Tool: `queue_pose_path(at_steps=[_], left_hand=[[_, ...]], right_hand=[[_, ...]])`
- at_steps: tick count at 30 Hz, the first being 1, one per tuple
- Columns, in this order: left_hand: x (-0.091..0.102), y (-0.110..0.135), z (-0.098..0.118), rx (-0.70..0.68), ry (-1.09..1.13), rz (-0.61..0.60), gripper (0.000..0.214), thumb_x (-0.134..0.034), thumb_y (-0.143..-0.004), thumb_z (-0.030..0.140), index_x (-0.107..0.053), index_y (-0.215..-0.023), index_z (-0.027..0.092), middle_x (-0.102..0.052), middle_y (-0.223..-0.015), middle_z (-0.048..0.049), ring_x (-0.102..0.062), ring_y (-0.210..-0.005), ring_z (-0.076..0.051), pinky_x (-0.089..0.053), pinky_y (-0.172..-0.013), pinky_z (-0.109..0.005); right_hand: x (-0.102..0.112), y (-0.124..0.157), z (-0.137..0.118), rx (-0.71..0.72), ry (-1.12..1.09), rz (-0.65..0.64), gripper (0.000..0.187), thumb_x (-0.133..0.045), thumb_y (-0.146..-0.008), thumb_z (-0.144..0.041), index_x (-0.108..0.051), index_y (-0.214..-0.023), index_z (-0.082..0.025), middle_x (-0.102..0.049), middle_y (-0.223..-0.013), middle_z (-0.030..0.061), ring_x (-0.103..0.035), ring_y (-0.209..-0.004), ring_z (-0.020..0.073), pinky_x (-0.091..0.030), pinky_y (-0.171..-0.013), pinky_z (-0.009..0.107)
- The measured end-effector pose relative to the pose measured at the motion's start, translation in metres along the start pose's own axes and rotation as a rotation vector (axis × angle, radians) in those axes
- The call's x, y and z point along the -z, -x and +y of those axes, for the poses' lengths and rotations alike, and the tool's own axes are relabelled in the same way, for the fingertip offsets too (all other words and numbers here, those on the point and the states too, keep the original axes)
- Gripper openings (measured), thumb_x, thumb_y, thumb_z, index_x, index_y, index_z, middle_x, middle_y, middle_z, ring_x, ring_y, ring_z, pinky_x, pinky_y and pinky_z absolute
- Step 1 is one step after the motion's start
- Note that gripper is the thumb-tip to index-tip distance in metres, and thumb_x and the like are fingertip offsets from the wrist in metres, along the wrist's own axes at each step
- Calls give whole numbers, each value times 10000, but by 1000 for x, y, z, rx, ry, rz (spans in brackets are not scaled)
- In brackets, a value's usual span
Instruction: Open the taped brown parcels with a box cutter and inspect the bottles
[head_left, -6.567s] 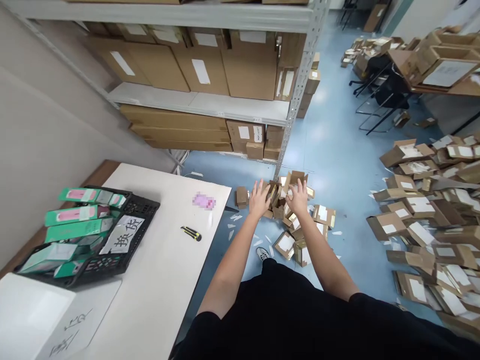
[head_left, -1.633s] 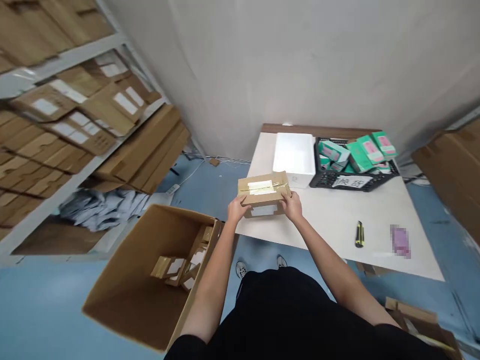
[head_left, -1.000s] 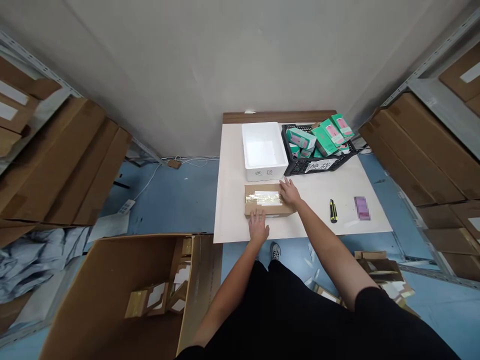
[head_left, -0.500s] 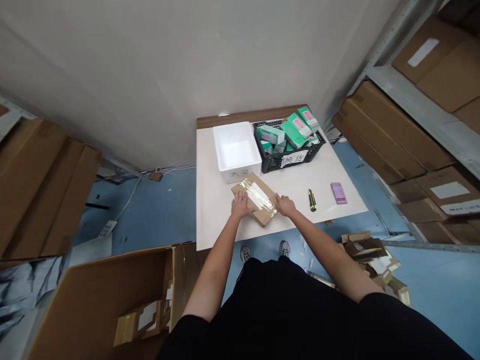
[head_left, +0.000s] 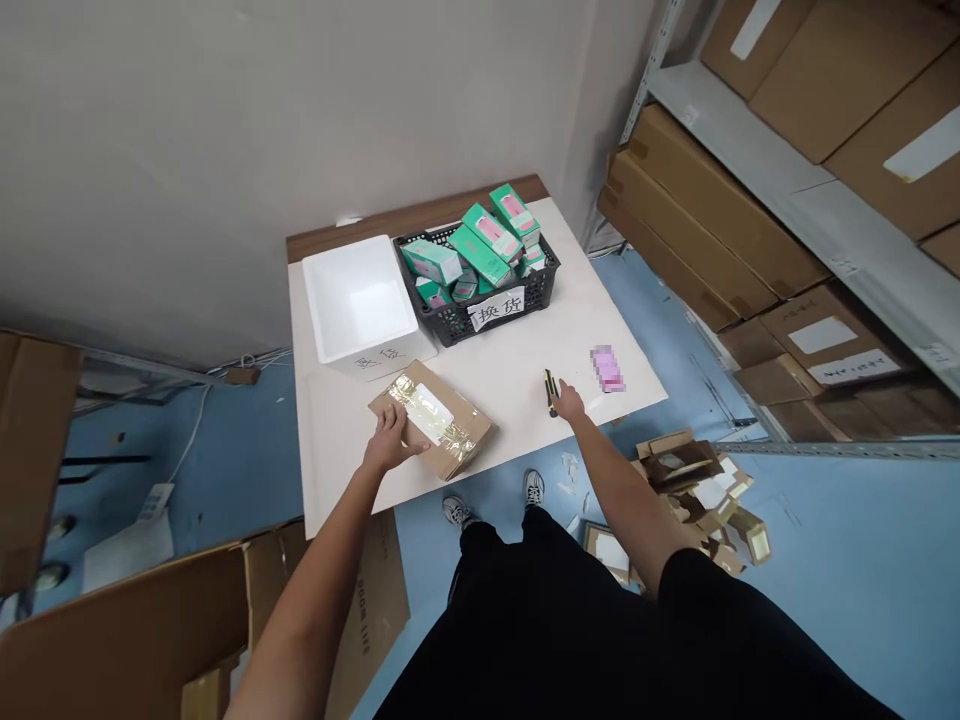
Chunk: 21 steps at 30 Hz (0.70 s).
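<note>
A flat brown cardboard box (head_left: 463, 420) lies at a slant near the table's front, with shiny clear tape and a white label on top. My left hand (head_left: 388, 440) rests on its left end, fingers spread over the edge and thumb stretched out along the near side. To the right, a black and yellow utility knife (head_left: 551, 393) lies on the table. My right hand (head_left: 569, 402) is at its right side, thumb and forefinger apart, fingertips at the handle; the other fingers are partly hidden.
Behind the box stand a white foam bin (head_left: 352, 300) and a black crate (head_left: 480, 310) of green boxes. A pixelated pink item (head_left: 607, 369) lies right of the knife. Shelves (head_left: 757, 120) hold cartons at right; opened cardboard (head_left: 705, 490) litters the floor. A large carton (head_left: 135, 620) stands at lower left.
My right hand has left the box's right side and moved right to the utility knife. My left hand stays on the box. The view has shifted, so the table sits further left.
</note>
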<state>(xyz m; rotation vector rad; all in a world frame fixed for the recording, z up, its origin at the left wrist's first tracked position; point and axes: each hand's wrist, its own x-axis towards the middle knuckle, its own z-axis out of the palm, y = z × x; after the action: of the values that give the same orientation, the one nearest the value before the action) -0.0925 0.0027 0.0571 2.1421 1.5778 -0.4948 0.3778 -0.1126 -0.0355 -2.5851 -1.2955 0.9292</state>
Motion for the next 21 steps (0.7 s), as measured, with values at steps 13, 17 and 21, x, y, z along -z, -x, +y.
queue_pose_path(at_steps=[13, 17, 21], left_hand=[[-6, -4, 12, 32, 110, -135, 1358, -745, -797, 797, 28, -1760, 234, 186, -1798, -151, 189, -1653, -406, -358, -1260, -578], [-12, -5, 12, 14, 153, -125, 1343, -748, -803, 771, 38, -1759, 249, 212, -1791, -127, 206, -1651, -395, -367, -1255, -578], [-18, -6, 12, -8, 185, -95, 1348, -771, -800, 742, 49, -1756, 263, 186, -1802, -123, 193, -1659, -370, -369, -1262, -545]], right_hand=[[-12, -15, -102, 116, -243, -146, 674, -501, -1000, -183, -296, -1641, -146, -755, -1207, 124, -758, -809, 178, -598, -773, 267], [-29, 31, -207, 696, -264, -127, 721, -434, -1056, -268, -192, -1735, -248, -658, -1490, 118, -725, -1166, 257, -593, -979, 371], [-52, 68, -282, 813, -15, -202, 682, -413, -1063, -202, -282, -1731, -256, -627, -1530, 121, -660, -1291, 282, -512, -1085, 385]])
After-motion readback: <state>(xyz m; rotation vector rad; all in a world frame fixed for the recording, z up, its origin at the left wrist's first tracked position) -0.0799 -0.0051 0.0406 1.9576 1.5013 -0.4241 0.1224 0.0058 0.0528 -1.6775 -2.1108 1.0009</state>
